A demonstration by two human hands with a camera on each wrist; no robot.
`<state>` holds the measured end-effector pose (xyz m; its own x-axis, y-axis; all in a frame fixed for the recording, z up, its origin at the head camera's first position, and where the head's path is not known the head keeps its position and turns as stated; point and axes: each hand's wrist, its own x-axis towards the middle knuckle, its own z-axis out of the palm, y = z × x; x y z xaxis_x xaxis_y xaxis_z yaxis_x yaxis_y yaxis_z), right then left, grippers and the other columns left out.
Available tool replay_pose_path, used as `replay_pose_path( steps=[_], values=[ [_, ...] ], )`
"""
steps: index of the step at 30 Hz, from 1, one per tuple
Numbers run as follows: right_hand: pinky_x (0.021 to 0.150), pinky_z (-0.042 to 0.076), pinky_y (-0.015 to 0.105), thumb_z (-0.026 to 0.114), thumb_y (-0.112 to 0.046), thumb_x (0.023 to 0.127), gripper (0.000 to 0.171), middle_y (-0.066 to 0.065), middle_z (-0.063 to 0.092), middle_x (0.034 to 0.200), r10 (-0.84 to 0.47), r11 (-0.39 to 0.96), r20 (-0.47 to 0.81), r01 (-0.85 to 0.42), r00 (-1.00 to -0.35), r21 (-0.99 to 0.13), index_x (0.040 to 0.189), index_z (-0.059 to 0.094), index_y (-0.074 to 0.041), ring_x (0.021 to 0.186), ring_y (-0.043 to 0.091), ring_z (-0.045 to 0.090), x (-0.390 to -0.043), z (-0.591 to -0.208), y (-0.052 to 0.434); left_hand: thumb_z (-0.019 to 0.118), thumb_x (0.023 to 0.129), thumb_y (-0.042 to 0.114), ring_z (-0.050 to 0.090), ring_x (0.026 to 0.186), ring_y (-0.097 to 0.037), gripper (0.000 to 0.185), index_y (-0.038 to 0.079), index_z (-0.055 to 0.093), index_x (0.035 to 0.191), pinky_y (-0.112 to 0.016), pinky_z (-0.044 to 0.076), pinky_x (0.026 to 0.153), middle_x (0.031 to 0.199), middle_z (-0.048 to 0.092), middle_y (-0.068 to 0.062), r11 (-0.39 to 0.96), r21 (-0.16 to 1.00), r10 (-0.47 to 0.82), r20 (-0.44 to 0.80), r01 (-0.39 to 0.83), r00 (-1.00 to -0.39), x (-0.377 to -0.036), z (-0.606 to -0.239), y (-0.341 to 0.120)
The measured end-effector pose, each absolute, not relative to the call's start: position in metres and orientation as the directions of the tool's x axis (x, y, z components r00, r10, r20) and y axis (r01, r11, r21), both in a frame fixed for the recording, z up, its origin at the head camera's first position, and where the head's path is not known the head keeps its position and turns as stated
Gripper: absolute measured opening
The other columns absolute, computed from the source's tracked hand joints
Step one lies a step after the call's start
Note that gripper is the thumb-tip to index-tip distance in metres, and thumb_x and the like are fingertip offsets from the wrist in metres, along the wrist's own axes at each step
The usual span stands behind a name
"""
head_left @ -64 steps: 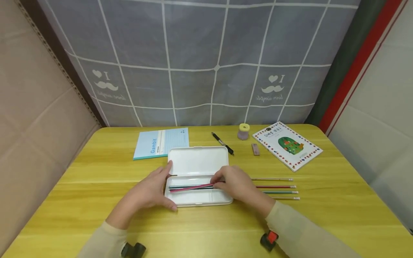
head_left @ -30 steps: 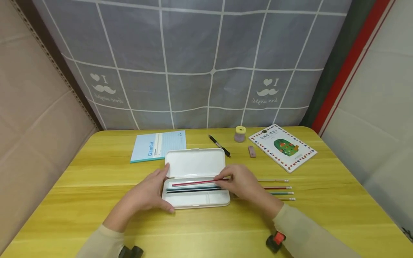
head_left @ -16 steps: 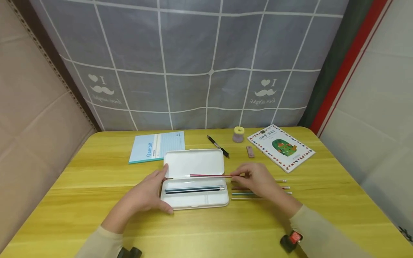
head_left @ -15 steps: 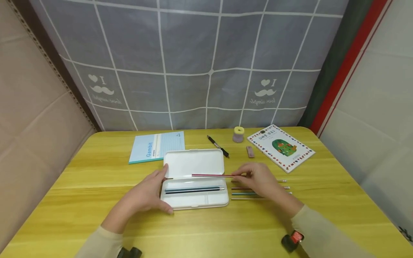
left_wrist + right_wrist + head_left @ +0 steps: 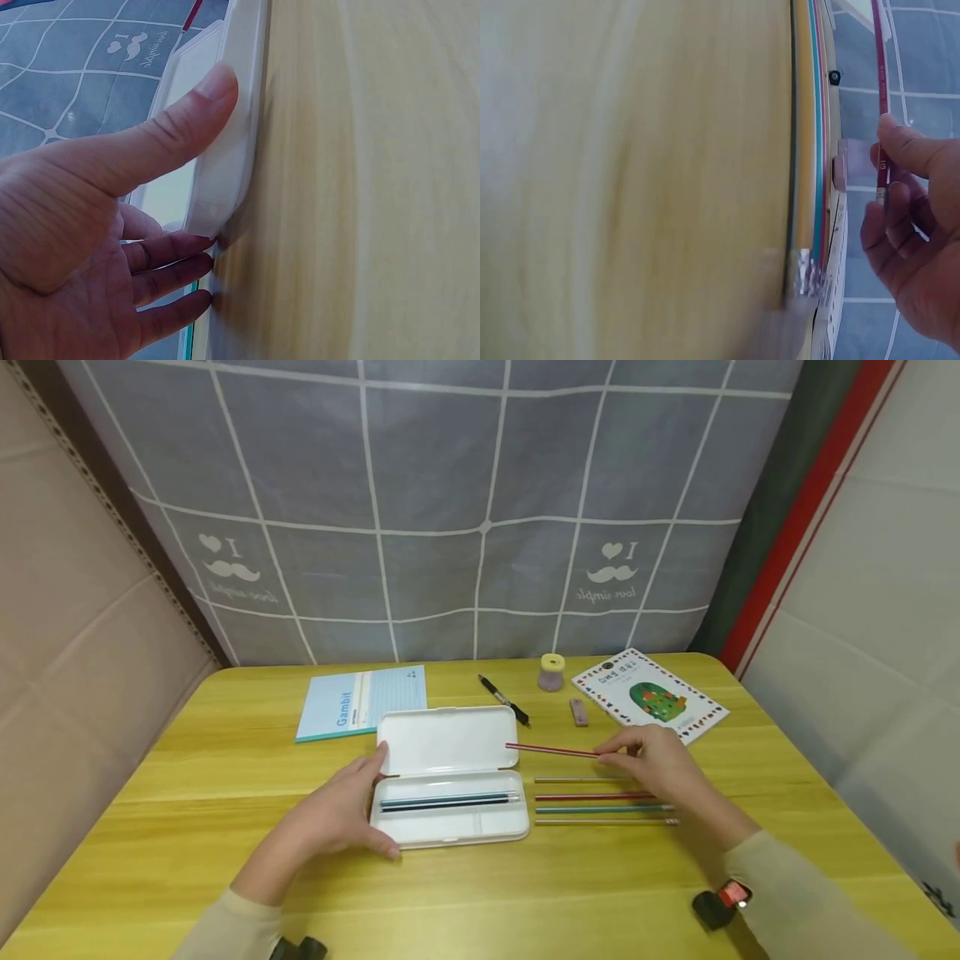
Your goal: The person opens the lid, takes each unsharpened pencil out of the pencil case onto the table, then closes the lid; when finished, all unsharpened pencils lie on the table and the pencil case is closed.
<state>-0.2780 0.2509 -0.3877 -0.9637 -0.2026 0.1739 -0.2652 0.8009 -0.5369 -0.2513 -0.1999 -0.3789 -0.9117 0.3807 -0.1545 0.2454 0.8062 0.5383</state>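
A white pencil case (image 5: pixel 450 833) lies open on the table, lid tipped back, with several dark and teal pencils (image 5: pixel 446 802) in its tray. My left hand (image 5: pixel 337 810) holds the case's left end, thumb at the front edge and fingers along the side and the lid. In the left wrist view, the thumb (image 5: pixel 180 124) lies over the case wall. My right hand (image 5: pixel 660 764) pinches a red pencil (image 5: pixel 551 750) near its rear end, raised above the table, its other end overlapping the lid's right edge. Below it, several pencils (image 5: pixel 592 809) lie side by side right of the case.
Behind the case lie a blue notebook (image 5: pixel 360 702) and a black pen (image 5: pixel 502 699). Farther right are a yellow-topped sharpener-like container (image 5: pixel 551 672), a pinkish eraser (image 5: pixel 578 712) and a white booklet (image 5: pixel 648 689). A grey gridded curtain (image 5: pixel 427 510) hangs behind the table.
The right hand has lifted the red pencil out from over the case tray and carried it right and away above the table pencils. The left hand keeps its place on the case.
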Motion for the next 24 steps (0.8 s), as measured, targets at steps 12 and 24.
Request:
replay_pose_path(
  steps=[12, 24],
  values=[
    [0.074, 0.050, 0.033, 0.082, -0.020, 0.091, 0.006, -0.003, 0.079, 0.091, -0.198, 0.835, 0.044, -0.192, -0.979, -0.516, 0.092, 0.085, -0.015, 0.082, 0.012, 0.064, -0.282, -0.392, 0.272, 0.101, 0.054, 0.054, 0.029, 0.151, -0.046, 0.153, -0.001, 0.011, 0.166, -0.062, 0.030, 0.120, 0.167, 0.028, -0.025, 0.808, 0.539, 0.377, -0.161, 0.239, -0.912, -0.252, -0.381, -0.201],
    [0.080, 0.057, 0.044, 0.082, -0.017, 0.091, 0.004, -0.001, 0.080, 0.091, -0.211, 0.861, 0.025, -0.198, -0.977, -0.468, 0.092, 0.086, -0.014, 0.085, 0.014, 0.070, -0.285, -0.394, 0.274, 0.101, 0.055, 0.053, 0.030, 0.151, -0.046, 0.153, -0.001, 0.011, 0.166, -0.062, 0.030, 0.120, 0.165, 0.032, -0.025, 0.806, 0.544, 0.376, -0.164, 0.234, -0.912, -0.252, -0.380, -0.200]
  ],
)
